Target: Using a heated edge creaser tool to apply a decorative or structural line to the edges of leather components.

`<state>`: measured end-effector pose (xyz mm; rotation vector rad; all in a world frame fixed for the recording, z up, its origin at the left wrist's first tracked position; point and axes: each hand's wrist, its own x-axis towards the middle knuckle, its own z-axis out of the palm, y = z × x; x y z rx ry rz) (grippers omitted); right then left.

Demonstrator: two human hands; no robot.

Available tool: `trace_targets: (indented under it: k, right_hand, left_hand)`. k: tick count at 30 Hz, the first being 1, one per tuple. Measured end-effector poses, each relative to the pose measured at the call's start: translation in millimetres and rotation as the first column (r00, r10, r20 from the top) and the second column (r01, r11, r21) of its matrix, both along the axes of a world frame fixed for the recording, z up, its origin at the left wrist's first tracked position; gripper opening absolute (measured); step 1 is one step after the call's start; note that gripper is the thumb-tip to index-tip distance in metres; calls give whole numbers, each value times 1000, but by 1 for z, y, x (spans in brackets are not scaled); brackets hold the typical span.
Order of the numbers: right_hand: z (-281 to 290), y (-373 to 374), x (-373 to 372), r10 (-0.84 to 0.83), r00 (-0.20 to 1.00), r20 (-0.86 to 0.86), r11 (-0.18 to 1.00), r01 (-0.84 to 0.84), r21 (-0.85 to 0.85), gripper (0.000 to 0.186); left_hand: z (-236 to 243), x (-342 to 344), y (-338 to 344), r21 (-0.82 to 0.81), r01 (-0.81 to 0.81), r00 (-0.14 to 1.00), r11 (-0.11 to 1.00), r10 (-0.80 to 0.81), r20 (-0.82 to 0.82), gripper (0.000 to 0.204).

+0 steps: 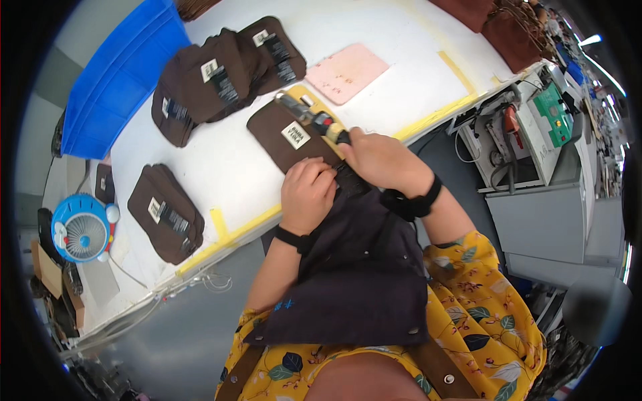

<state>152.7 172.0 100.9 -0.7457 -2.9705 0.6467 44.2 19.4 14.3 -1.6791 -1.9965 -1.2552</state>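
A dark brown fabric piece [274,137] with a pale label lies on the table, partly over a yellow board [301,93]. My left hand [307,194] is closed at its near edge, fingers curled against the cloth. In my right hand [388,160] is a hand tool [321,123] with a dark body, a red button and a greyish head. The tool's head rests over or just above the yellow board and the fabric's right side; whether it touches cannot be made out. My right fingers wrap its handle end.
Stacked brown fabric pieces [214,77] lie at the back left, and another stack [164,214] at the left. A pink pad [348,73] is behind the board. A blue bin [117,80] and blue fan [81,227] stand left. Yellow tape [428,122] lines the table's edge; a grey cabinet [535,224] is right.
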Motion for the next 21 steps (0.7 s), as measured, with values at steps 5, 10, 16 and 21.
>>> trace_targets:
  k: [5,10,16,21]
  right_hand:
    - [-27,7,-30,13,1000,3,989,-12,-146,45]
    - [-26,-20,19,13,993,-122,998,-21,-66,41]
    - [-28,-14,21,3,991,-131,996,-15,-93,39]
    - [-38,-8,-10,-2,992,-128,982,-22,-187,37]
  left_hand:
    - [-13,-4,-1,-44,31,999,999,-30,11,21]
    - [-17,-9,-8,-67,-1,999,998,-2,-33,20]
    - [-18,-5,-1,-71,17,998,997,-22,-60,22]
    - [-21,-7,-3,-93,27,999,995,-30,-34,21]
